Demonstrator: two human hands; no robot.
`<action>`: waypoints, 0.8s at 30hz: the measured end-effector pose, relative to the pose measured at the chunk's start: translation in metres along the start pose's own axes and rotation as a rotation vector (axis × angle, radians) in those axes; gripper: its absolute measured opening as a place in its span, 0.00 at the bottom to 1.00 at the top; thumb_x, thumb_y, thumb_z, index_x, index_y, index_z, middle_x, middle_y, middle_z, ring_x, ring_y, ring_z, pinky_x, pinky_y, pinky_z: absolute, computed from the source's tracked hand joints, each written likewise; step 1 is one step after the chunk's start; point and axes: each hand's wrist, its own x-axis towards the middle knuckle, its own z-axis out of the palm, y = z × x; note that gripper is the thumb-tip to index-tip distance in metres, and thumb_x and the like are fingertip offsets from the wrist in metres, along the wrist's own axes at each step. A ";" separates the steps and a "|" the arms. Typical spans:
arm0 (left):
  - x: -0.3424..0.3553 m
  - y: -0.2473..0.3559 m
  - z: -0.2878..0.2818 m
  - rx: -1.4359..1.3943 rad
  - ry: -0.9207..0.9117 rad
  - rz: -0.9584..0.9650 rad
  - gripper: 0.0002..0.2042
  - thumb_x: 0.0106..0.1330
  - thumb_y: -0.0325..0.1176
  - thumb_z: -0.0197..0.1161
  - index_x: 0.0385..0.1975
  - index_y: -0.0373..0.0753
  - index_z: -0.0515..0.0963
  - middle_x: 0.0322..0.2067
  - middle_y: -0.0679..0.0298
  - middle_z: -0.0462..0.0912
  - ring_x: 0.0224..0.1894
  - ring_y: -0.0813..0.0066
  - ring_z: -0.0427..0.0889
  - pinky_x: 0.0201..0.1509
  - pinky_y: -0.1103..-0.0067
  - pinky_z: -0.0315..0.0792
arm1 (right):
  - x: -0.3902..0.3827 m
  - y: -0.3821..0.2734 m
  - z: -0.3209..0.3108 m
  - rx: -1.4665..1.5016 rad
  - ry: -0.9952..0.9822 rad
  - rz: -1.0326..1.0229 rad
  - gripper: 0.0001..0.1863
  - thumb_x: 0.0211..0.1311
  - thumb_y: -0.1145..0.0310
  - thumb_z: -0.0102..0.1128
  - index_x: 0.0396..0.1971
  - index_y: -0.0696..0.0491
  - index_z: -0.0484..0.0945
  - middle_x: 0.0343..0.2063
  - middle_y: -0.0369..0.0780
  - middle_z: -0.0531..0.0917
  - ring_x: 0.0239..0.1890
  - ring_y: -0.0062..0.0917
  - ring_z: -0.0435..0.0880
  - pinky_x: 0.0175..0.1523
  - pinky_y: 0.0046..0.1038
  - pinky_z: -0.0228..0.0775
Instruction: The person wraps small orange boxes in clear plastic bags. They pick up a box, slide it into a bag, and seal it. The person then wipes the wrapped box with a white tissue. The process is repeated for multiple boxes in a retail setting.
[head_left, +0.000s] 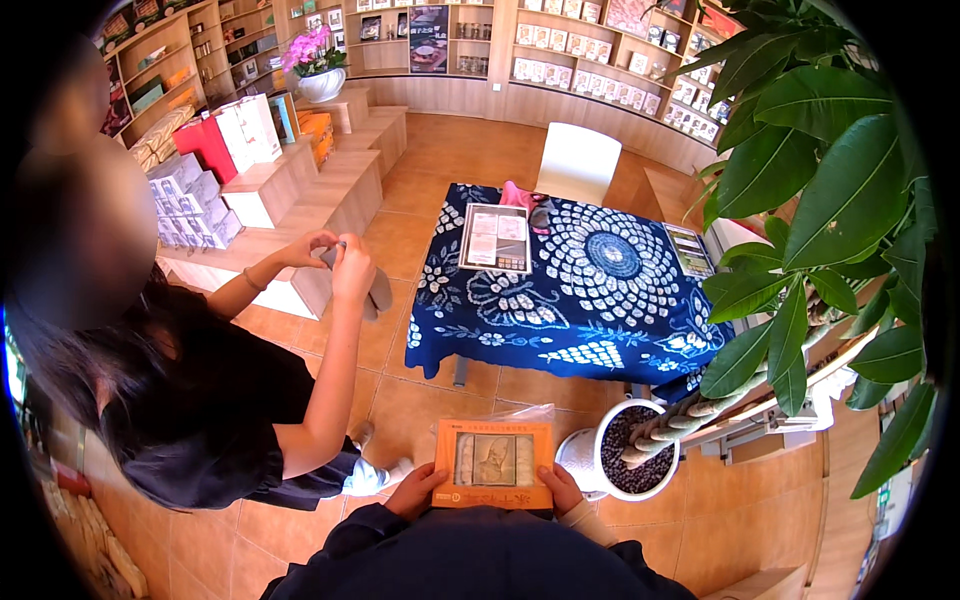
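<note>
An orange flat package [491,460] with a pale, pictured centre panel and some clear plastic at its top edge is held level in front of my body. My left hand [416,488] grips its lower left edge, and my right hand [560,488] grips its right edge. To my left a person in a black top [210,400] stands with both hands [350,268] raised, pinching a grey-brown item [375,295] that I cannot make out.
Ahead stands a blue patterned cloth-covered table [550,340] with a framed tray [497,240] and a white chair [575,160] behind. A potted plant [625,460] crowds the right. Stepped wooden displays [335,215] and curved shelves [590,45] line the back.
</note>
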 end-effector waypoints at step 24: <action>0.067 0.067 0.018 -0.242 0.026 0.307 0.19 0.64 0.34 0.53 0.53 0.37 0.62 0.47 0.64 0.72 0.49 0.73 0.73 0.52 0.75 0.69 | 0.017 -0.046 0.036 0.074 -0.252 0.041 0.28 0.61 0.60 0.48 0.57 0.58 0.56 0.49 0.52 0.70 0.47 0.40 0.75 0.48 0.39 0.72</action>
